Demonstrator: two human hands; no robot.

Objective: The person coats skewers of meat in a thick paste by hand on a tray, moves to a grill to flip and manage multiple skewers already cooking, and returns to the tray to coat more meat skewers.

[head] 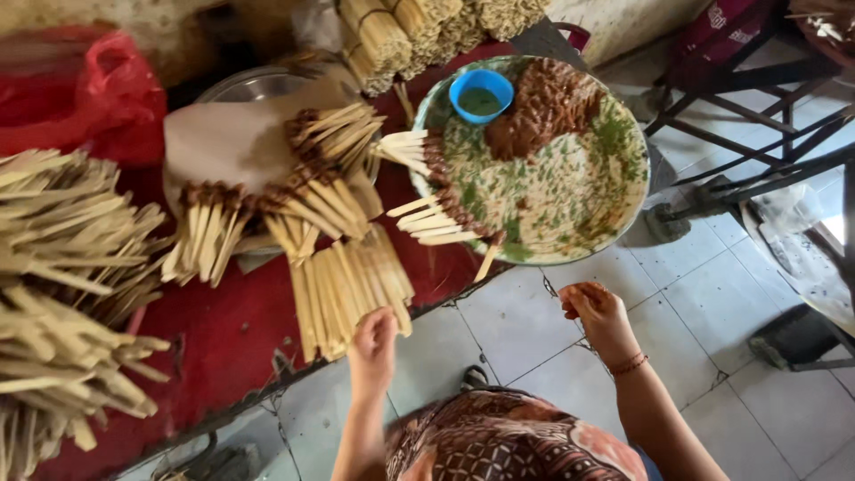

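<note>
The left hand pinches the near end of the bare stick bundle at its twelve o'clock. The right hand hangs loosely curled, empty. Beyond, the round tray holds meat paste, skewers and a blue cup. A red bag lies at ten o'clock.

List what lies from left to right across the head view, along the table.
Heap of loose sticks → skewers on paper → stick bundle by the left hand → round tray with the blue cup → dark stool.
</note>
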